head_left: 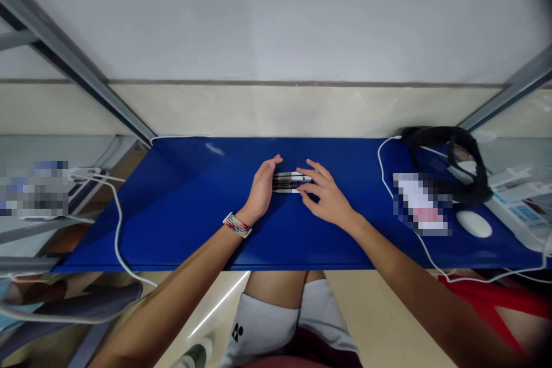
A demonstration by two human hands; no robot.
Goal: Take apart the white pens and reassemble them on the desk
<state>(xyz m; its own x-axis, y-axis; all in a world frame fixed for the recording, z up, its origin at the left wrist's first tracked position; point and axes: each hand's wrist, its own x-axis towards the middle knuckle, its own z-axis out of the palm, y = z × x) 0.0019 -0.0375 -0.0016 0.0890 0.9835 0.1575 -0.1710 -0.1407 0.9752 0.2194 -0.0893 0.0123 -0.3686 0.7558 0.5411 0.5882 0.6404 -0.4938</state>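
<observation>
Several pens (284, 183) with dark and white barrels lie side by side on the blue desk top (181, 201), pointing left and right. My left hand (260, 191) stands on its edge at their left ends, fingers stretched out, with the palm side against or very near the tips. At the right ends is my right hand (325, 195); its fingers are spread, and some fingertips touch or overlap the pens. That hand hides part of the pens' right ends. A colourful woven band circles my left wrist.
To the right lie a black headband-like strap (478, 178), a blurred-out flat item (420, 204), a white mouse (473, 223) and a white cable (380, 161). Metal posts (125, 109) flank the desk, with a wall behind. Another cable (118, 230) hangs at left.
</observation>
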